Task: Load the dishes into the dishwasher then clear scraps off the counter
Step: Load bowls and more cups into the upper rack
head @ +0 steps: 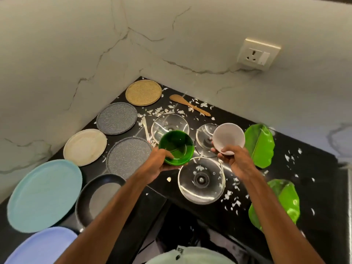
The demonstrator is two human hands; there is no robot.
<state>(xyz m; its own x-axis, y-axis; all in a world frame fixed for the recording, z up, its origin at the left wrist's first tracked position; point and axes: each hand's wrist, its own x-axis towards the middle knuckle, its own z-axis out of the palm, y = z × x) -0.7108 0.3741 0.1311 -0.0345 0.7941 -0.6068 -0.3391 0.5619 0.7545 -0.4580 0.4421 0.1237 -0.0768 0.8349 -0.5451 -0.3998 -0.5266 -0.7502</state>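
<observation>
Now, left hand (160,164): thumb hooked inside the near rim of the green bowl (176,147), fingers curled beneath it; a firm pinch.
Right hand (236,161): thumb and fingers curled round the near edge of the white bowl (228,138), which tilts away from me.
Bowls, whereabouts: both lifted above the black counter (314,168), over the glass lids (201,180); green at left, white at right, not touching.
Green bowl, handling: glossy and see-through, so I judge it stiff, breakable and slick; a rim-and-base pinch suits it.
White bowl, handling: small, probably light; material uncertain, so I treat it as fragile.
Left on counter: teal plate (44,195), other round plates, black pan (99,195), wooden spatula (188,104), leaf dishes (260,144).
Scraps (232,199): white flakes strewn around the lids.
Hidden: dishwasher not in view; my fingers under both bowls concealed; blue plate (43,246) cut off at the bottom edge; whether the bowls are wet, I cannot tell.
</observation>
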